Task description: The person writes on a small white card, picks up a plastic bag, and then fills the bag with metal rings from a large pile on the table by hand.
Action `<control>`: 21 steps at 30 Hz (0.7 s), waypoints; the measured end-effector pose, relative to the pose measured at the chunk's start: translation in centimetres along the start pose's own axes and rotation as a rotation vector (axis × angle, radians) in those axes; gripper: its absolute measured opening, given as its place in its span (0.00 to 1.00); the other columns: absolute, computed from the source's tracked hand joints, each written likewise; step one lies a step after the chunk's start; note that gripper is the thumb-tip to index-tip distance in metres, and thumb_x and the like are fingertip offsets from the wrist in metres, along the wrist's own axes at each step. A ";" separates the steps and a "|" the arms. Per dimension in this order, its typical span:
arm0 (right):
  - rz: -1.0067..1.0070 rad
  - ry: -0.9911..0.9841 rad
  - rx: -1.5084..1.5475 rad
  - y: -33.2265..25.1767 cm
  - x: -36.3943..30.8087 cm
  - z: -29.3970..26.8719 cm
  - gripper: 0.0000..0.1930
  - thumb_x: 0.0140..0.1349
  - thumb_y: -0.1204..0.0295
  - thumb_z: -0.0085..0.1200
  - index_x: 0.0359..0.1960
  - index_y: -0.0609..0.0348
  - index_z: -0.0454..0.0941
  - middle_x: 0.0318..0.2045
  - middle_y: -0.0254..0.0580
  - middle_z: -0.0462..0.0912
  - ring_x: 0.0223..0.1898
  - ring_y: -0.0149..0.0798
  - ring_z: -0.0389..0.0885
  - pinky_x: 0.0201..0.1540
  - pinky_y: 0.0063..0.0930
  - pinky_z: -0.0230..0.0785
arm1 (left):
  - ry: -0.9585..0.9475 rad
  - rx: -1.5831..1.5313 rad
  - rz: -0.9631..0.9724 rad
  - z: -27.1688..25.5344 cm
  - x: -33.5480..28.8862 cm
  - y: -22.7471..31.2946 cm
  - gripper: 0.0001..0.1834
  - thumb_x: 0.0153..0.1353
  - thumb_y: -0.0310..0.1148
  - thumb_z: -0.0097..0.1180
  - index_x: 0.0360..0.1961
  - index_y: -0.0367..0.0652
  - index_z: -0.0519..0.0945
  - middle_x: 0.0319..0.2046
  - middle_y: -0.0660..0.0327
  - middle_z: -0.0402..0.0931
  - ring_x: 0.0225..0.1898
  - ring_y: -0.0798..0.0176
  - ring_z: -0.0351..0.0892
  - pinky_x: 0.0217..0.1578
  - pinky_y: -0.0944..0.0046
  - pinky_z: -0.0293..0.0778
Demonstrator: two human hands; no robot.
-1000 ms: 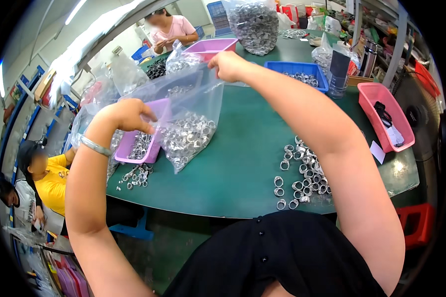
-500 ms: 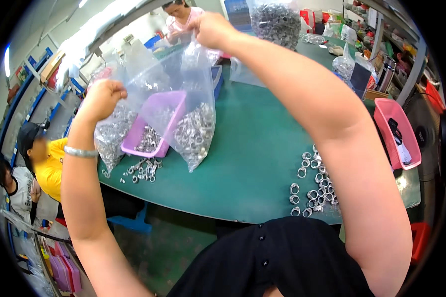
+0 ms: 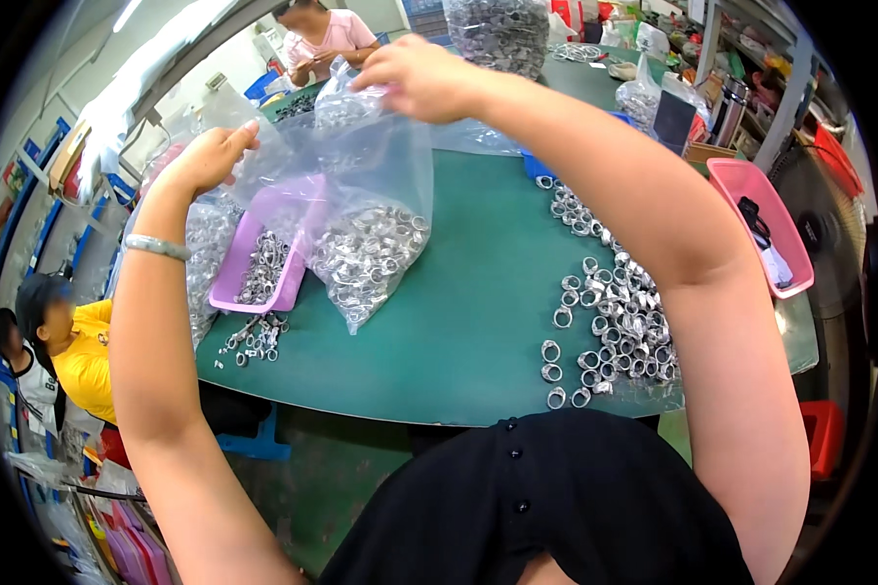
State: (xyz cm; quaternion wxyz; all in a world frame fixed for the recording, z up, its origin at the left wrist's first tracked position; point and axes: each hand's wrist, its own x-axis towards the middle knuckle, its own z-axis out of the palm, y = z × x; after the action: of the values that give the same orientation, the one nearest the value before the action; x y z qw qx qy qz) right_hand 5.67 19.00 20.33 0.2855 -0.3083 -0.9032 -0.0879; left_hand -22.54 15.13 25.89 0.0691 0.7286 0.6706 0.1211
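Holding one clear plastic bag (image 3: 361,210) up over the green table (image 3: 458,322), both hands grip its top edge: the left hand (image 3: 205,156) pinches the left corner with fingers closed on the film, and the right hand (image 3: 415,78) is clamped on the right corner, higher and farther from the body. The bag hangs below and between the two hands, its bottom sagging with a heap of small metal rings (image 3: 366,258) too many to count. Behind the bag lies one purple tray (image 3: 259,263) holding more rings, with a small scatter of loose rings (image 3: 254,336) just in front of it. One large spread of rings (image 3: 610,312) lies on the table under the right forearm. One pink tray (image 3: 766,219) sits at the table's right edge. Two other people are in view: one in a pink shirt (image 3: 327,34) across the table, one in a yellow shirt (image 3: 78,356) at the left.
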 end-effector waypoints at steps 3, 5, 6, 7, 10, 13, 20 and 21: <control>-0.095 -0.100 -0.125 -3.8 -0.7 0.9 0.30 0.54 0.48 0.56 0.56 0.48 0.71 0.51 0.45 0.75 0.60 0.46 0.62 0.59 0.47 0.53 | -0.076 0.109 -0.064 0.0 0.3 1.8 0.26 0.65 0.49 0.41 0.47 0.37 0.78 0.39 0.49 0.77 0.27 0.62 0.77 0.31 0.64 0.74; 0.007 -0.269 -0.198 -4.7 -1.3 1.1 0.34 0.53 0.50 0.58 0.59 0.52 0.65 0.49 0.44 0.75 0.54 0.47 0.69 0.54 0.49 0.56 | -0.128 0.135 -0.078 0.5 0.7 4.6 0.25 0.64 0.48 0.42 0.47 0.38 0.78 0.36 0.50 0.78 0.24 0.62 0.76 0.30 0.64 0.73; 0.040 -0.337 -0.205 -4.5 -1.4 1.0 0.32 0.52 0.54 0.58 0.58 0.53 0.65 0.49 0.45 0.75 0.52 0.47 0.71 0.53 0.48 0.57 | -0.175 0.156 -0.109 0.9 0.9 6.1 0.23 0.64 0.46 0.42 0.48 0.38 0.77 0.34 0.51 0.79 0.21 0.63 0.75 0.29 0.64 0.73; 0.062 -0.406 -0.212 -4.3 -1.5 1.3 0.31 0.52 0.58 0.59 0.57 0.54 0.66 0.48 0.45 0.75 0.49 0.47 0.74 0.51 0.47 0.59 | -0.175 0.158 -0.098 1.0 0.9 6.9 0.23 0.64 0.46 0.42 0.48 0.38 0.77 0.34 0.51 0.79 0.21 0.63 0.75 0.29 0.64 0.73; 0.007 -0.020 -0.103 -4.7 -2.7 2.1 0.24 0.52 0.68 0.56 0.53 0.54 0.68 0.45 0.47 0.75 0.44 0.48 0.77 0.46 0.43 0.66 | -0.207 0.168 -0.171 1.0 0.4 7.6 0.19 0.61 0.43 0.48 0.44 0.40 0.80 0.26 0.56 0.79 0.22 0.66 0.76 0.29 0.65 0.73; 0.053 0.028 -0.009 -5.2 -2.8 1.9 0.22 0.52 0.73 0.53 0.52 0.51 0.69 0.47 0.43 0.74 0.43 0.47 0.78 0.40 0.40 0.71 | -0.371 0.292 0.099 0.7 -0.6 7.1 0.12 0.56 0.36 0.56 0.38 0.42 0.83 0.22 0.60 0.79 0.22 0.68 0.76 0.28 0.66 0.72; 0.026 -0.127 -0.037 -6.3 -5.0 1.3 0.08 0.48 0.74 0.51 0.30 0.50 0.81 0.31 0.39 0.81 0.37 0.46 0.81 0.38 0.38 0.73 | -0.569 0.355 0.412 2.0 -4.0 7.8 0.10 0.51 0.34 0.62 0.31 0.39 0.83 0.27 0.59 0.81 0.32 0.64 0.79 0.34 0.63 0.75; 0.031 -0.131 -0.036 -6.7 -5.4 1.2 0.08 0.48 0.74 0.51 0.30 0.50 0.81 0.31 0.39 0.81 0.37 0.46 0.81 0.38 0.38 0.73 | -0.574 0.353 0.416 1.8 -3.8 8.3 0.10 0.51 0.34 0.62 0.31 0.39 0.83 0.27 0.59 0.81 0.32 0.64 0.79 0.34 0.63 0.75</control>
State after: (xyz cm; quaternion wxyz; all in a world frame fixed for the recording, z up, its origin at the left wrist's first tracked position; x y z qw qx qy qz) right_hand 4.54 11.40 16.41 0.2216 -0.3325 -0.9133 -0.0792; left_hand -14.35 10.67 25.98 0.1015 0.8539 0.4724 -0.1932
